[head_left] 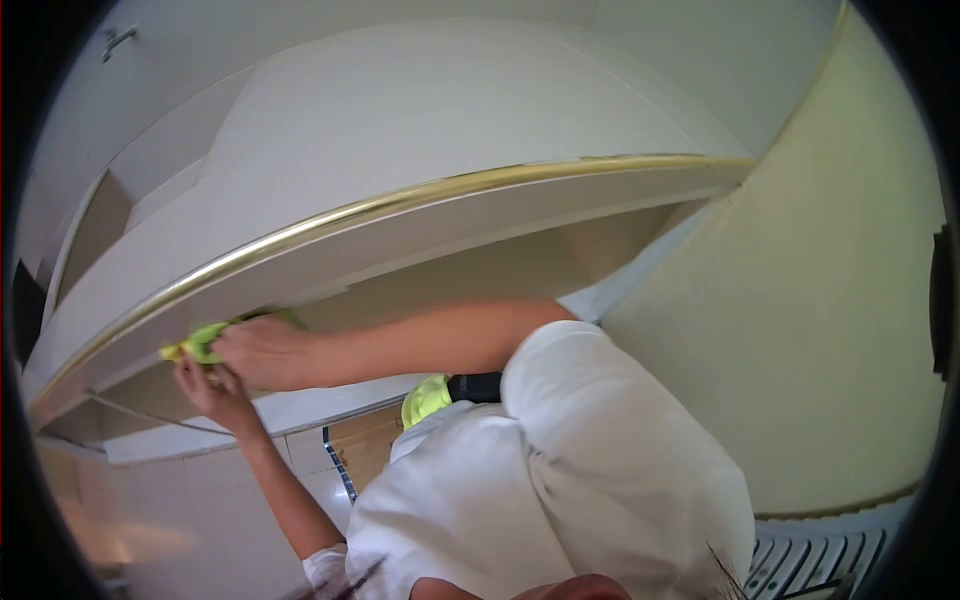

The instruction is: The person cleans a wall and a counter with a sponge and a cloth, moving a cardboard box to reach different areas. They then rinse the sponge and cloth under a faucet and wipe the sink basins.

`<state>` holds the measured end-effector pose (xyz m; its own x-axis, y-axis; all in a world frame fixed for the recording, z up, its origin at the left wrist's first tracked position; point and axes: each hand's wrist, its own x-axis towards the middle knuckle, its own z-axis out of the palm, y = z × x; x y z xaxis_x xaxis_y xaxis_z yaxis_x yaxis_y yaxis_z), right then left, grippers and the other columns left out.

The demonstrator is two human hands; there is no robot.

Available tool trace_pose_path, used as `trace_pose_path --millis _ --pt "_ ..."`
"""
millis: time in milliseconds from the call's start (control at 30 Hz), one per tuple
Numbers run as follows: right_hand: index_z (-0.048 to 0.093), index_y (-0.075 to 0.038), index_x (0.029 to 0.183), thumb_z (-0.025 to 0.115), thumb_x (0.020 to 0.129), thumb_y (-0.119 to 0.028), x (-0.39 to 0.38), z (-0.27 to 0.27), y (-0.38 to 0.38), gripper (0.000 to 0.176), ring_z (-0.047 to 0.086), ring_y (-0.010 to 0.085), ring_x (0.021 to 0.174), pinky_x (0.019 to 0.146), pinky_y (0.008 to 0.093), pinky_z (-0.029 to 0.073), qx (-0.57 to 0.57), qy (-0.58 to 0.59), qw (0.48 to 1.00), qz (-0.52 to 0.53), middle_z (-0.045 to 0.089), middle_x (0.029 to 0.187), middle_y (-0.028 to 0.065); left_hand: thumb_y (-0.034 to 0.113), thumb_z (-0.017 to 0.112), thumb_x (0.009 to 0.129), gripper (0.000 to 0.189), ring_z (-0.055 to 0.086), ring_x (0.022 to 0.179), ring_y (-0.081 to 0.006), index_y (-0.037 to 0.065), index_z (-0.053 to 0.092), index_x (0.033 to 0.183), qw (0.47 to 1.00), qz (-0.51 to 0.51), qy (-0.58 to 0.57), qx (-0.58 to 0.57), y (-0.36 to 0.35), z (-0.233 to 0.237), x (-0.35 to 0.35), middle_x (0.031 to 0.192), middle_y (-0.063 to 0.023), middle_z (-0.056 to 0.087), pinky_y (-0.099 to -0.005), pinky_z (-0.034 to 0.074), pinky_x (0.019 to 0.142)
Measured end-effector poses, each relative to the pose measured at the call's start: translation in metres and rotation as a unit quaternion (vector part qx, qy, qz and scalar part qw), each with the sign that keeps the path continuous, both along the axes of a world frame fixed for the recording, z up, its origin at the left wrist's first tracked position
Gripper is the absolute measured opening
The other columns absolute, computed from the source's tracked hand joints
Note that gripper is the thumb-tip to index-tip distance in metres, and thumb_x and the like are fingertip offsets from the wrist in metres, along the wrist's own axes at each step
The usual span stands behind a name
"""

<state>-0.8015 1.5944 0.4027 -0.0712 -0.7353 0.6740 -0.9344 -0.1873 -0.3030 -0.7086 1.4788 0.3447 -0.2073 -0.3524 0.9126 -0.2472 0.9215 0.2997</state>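
Both my arms reach to the left, below the gold-trimmed edge of a white countertop (pixel 470 100). My right hand (pixel 265 350) is closed around a bunched green cloth (pixel 206 342), its arm crossing in front of my chest. Just below it, my left hand (pixel 213 398) pinches the cloth's yellow end, fingers bent and close to the right hand. The cloth is near the pale front panel (pixel 330 255) under the gold trim (pixel 360 208). Part of the cloth is hidden behind my right hand.
A recess (pixel 520 262) runs under the countertop. A tall cream panel (pixel 790 300) stands at the right, with a slotted grey surface (pixel 815 558) below it. At upper left, a metal tap (pixel 117 42) is on the wall. Bright yellow-green fabric (pixel 427 400) shows at my waist.
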Motion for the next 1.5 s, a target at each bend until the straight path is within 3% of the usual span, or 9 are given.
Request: trace_pose_path --millis 400,667,800,833,867,967,1133,1267,1500 --pt "0.061 0.002 0.073 0.06 0.067 -0.006 -0.123 -0.009 0.335 0.01 0.057 0.0178 0.056 0.052 0.0279 0.045 -0.216 -0.09 0.924 -0.304 0.058 0.064 0.0105 -0.001 0.057 0.072 0.03 0.056 0.074 -0.0279 -0.006 0.056 0.101 0.868 -0.423 -0.163 -0.202 0.25 0.041 -0.132 0.083 -0.0141 0.053 -0.0374 0.047 0.062" --pt "0.059 0.0 0.082 0.054 0.074 -0.002 -0.177 -0.02 0.439 0.01 0.055 0.0089 0.06 0.055 0.0239 0.044 -0.505 -0.325 0.72 -0.348 0.059 0.069 0.0032 0.002 0.054 0.073 0.027 0.056 0.074 -0.0257 -0.004 0.056 0.099 0.829 -0.441 -0.253 -0.234 0.306 0.05 -0.16 0.081 -0.0123 0.051 -0.0349 0.047 0.065" --pt "0.053 0.002 0.096 0.055 0.079 -0.006 -0.155 -0.03 0.406 0.019 0.056 0.0207 0.074 0.066 0.0341 0.045 -0.381 -0.138 0.738 -0.54 0.057 0.085 0.0126 0.003 0.055 0.074 0.023 0.058 0.072 -0.0266 -0.002 0.058 0.096 0.826 -0.455 -0.242 -0.229 0.307 0.053 -0.166 0.083 -0.0119 0.053 -0.0354 0.048 0.064" --pt "0.052 0.003 0.098 0.058 0.078 -0.007 -0.145 -0.032 0.39 0.023 0.057 0.0231 0.076 0.067 0.0363 0.045 -0.381 -0.212 0.771 -0.464 0.058 0.086 0.0139 0.003 0.057 0.073 0.022 0.058 0.071 -0.027 -0.002 0.059 0.094 0.826 -0.46 -0.238 -0.224 0.308 0.054 -0.168 0.083 -0.012 0.054 -0.0361 0.049 0.063" --pt "0.051 0.003 0.094 0.056 0.08 -0.006 -0.145 -0.041 0.373 0.018 0.058 0.0301 0.076 0.067 0.0379 0.044 -0.368 -0.051 0.778 -0.507 0.057 0.084 0.0173 0.003 0.059 0.072 0.022 0.059 0.07 -0.0275 -0.001 0.06 0.093 0.825 -0.464 -0.237 -0.217 0.309 0.055 -0.168 0.083 -0.012 0.055 -0.0367 0.049 0.062" --pt "0.049 0.003 0.089 0.054 0.079 -0.004 -0.131 -0.025 0.369 0.012 0.056 0.0362 0.076 0.065 0.0391 0.043 -0.326 -0.157 0.796 -0.485 0.055 0.083 0.0202 0.0 0.063 0.066 0.027 0.058 0.069 -0.0288 0.001 0.06 0.094 0.823 -0.47 -0.259 -0.187 0.312 0.062 -0.164 0.083 -0.0114 0.055 -0.0372 0.049 0.059" --pt "0.048 0.003 0.088 0.05 0.075 0.0 -0.165 -0.031 0.408 0.013 0.052 0.0411 0.074 0.066 0.0445 0.041 -0.346 -0.073 0.728 -0.588 0.053 0.079 0.0228 -0.001 0.063 0.066 0.027 0.059 0.068 -0.0287 0.001 0.062 0.093 0.821 -0.469 -0.272 -0.178 0.312 0.068 -0.162 0.083 -0.0119 0.056 -0.0369 0.05 0.06" --pt "0.048 0.005 0.096 0.044 0.079 -0.003 -0.228 -0.022 0.488 0.019 0.054 0.0421 0.085 0.073 0.0443 0.042 -0.45 -0.17 0.582 -0.656 0.055 0.087 0.0261 -0.001 0.064 0.065 0.026 0.06 0.067 -0.028 -0.001 0.064 0.091 0.818 -0.474 -0.278 -0.171 0.312 0.071 -0.163 0.085 -0.0125 0.058 -0.0363 0.051 0.059" --pt "0.048 0.004 0.102 0.045 0.079 -0.006 -0.272 -0.001 0.595 0.025 0.051 0.0415 0.095 0.081 0.0457 0.039 -0.437 -0.136 0.532 -0.713 0.054 0.1 0.0263 -0.002 0.064 0.065 0.023 0.06 0.065 -0.0287 0.0 0.064 0.089 0.805 -0.491 -0.297 -0.147 0.312 0.078 -0.165 0.082 -0.0129 0.059 -0.0357 0.051 0.059"
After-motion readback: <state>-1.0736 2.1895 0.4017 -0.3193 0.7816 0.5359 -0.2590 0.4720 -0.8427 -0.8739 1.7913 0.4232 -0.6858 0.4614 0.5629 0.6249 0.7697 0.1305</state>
